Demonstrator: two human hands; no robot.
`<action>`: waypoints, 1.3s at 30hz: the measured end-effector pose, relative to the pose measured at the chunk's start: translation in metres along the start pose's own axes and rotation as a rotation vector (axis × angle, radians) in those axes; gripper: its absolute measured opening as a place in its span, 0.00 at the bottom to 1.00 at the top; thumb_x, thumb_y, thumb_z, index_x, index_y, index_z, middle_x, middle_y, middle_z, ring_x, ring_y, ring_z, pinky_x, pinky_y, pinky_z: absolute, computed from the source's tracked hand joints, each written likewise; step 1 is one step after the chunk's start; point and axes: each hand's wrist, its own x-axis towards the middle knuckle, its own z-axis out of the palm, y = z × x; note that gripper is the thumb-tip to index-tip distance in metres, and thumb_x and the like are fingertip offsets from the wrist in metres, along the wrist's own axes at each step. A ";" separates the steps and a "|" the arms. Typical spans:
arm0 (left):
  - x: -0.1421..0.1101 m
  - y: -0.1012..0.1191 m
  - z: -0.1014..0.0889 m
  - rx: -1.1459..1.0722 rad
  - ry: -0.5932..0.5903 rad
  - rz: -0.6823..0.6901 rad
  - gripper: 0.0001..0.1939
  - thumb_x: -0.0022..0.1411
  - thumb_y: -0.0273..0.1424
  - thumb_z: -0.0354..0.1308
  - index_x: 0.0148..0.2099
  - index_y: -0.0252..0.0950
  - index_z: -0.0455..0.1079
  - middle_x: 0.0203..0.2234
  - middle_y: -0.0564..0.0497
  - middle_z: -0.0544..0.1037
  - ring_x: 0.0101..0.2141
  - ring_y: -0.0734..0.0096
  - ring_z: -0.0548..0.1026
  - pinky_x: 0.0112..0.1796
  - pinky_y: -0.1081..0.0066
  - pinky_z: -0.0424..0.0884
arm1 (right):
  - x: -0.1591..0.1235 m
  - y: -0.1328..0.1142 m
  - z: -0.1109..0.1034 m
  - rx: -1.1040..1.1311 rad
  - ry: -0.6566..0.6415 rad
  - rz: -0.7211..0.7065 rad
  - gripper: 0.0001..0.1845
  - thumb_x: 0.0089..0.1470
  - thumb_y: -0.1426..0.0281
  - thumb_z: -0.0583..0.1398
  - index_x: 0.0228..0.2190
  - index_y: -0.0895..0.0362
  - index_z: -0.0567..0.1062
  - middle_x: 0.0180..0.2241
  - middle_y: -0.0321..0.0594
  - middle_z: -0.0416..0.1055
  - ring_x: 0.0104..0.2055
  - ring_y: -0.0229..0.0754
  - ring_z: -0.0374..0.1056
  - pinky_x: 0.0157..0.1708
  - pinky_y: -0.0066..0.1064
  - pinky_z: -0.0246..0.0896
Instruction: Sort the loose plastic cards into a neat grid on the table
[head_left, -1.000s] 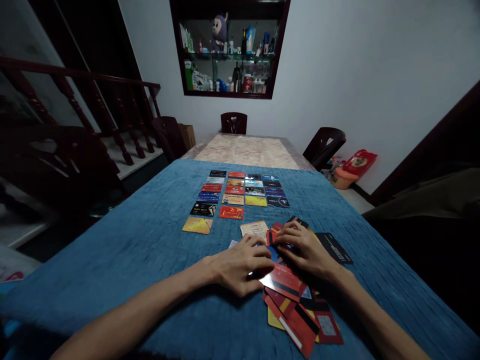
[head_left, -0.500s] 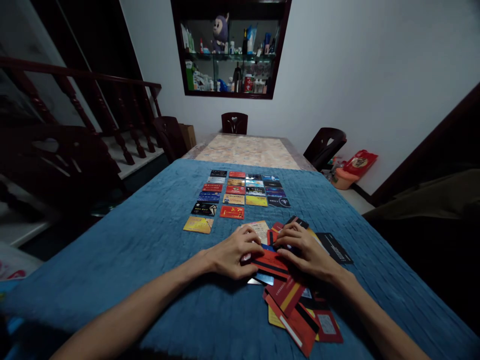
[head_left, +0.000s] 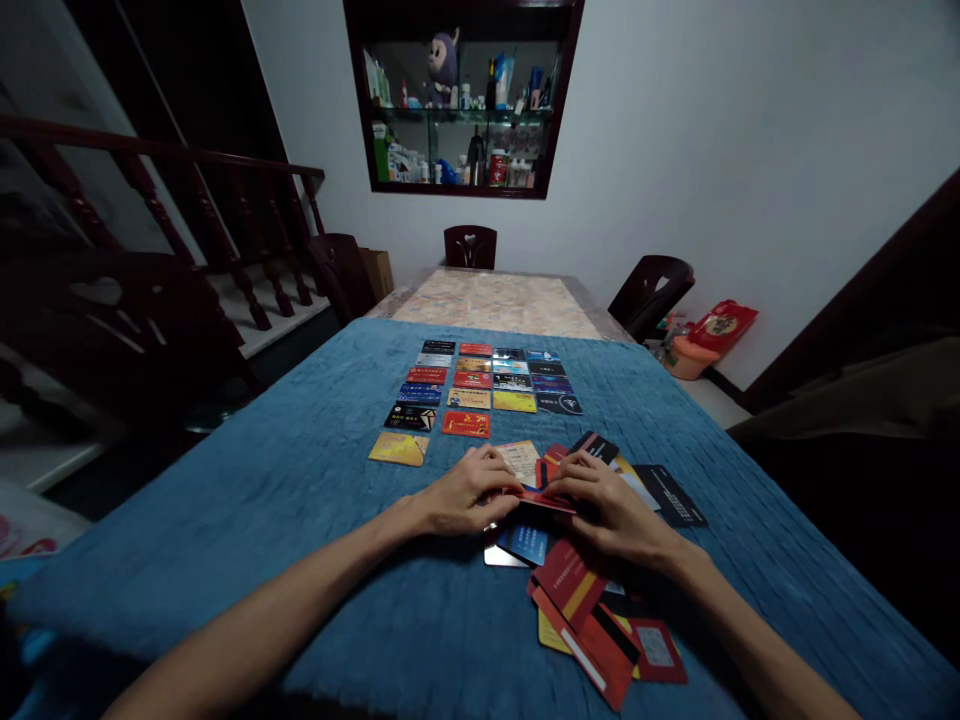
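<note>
Between my two hands a red card [head_left: 546, 501] is tilted up nearly edge-on above the loose pile. My left hand [head_left: 472, 492] pinches its left end, fingers on top and thumb below. At the right end, my right hand [head_left: 611, 508] grips the same card. Under the hands lie a blue card [head_left: 525, 543] and a whitish card [head_left: 504, 557]. Dark red cards [head_left: 566, 577] and an orange-red card with a black stripe [head_left: 606, 655] overlap closer to me. A cream printed card [head_left: 517, 460] and a black card [head_left: 670, 496] lie beyond and beside the hands.
Farther out, several cards lie in columns, among them a yellow card [head_left: 399, 448] and a red card [head_left: 466, 424]. A blue cloth [head_left: 300, 480] covers the near part of the table [head_left: 495, 295]. Dark chairs [head_left: 651, 295] stand around it.
The red card with the black stripe lay flat on the pile; now both hands hold it tilted up. More of the blue and whitish cards below shows.
</note>
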 end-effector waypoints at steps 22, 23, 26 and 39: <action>-0.002 -0.014 0.012 -0.009 0.194 -0.107 0.15 0.64 0.22 0.51 0.51 0.32 0.71 0.40 0.44 0.76 0.42 0.64 0.70 0.46 0.64 0.70 | -0.005 0.015 0.020 -0.031 0.215 0.122 0.18 0.59 0.72 0.57 0.50 0.53 0.73 0.39 0.45 0.74 0.41 0.47 0.69 0.42 0.41 0.67; -0.002 -0.015 0.012 -0.006 0.200 -0.111 0.16 0.64 0.22 0.51 0.53 0.32 0.70 0.41 0.44 0.76 0.43 0.64 0.70 0.46 0.64 0.70 | -0.005 0.015 0.021 -0.045 0.224 0.123 0.18 0.59 0.72 0.57 0.51 0.53 0.73 0.40 0.46 0.74 0.41 0.47 0.69 0.41 0.41 0.67; -0.003 -0.015 0.014 0.008 0.207 -0.134 0.20 0.65 0.23 0.51 0.58 0.33 0.67 0.42 0.43 0.74 0.42 0.64 0.71 0.45 0.65 0.70 | -0.006 0.017 0.024 -0.086 0.242 0.121 0.18 0.59 0.72 0.57 0.51 0.53 0.72 0.39 0.46 0.74 0.41 0.47 0.69 0.40 0.41 0.67; -0.003 -0.010 0.016 0.063 0.231 -0.181 0.20 0.65 0.24 0.51 0.58 0.36 0.68 0.41 0.46 0.74 0.40 0.65 0.70 0.44 0.65 0.70 | -0.004 0.014 0.026 -0.240 0.293 0.076 0.18 0.61 0.71 0.56 0.53 0.55 0.70 0.40 0.47 0.73 0.42 0.48 0.69 0.40 0.41 0.67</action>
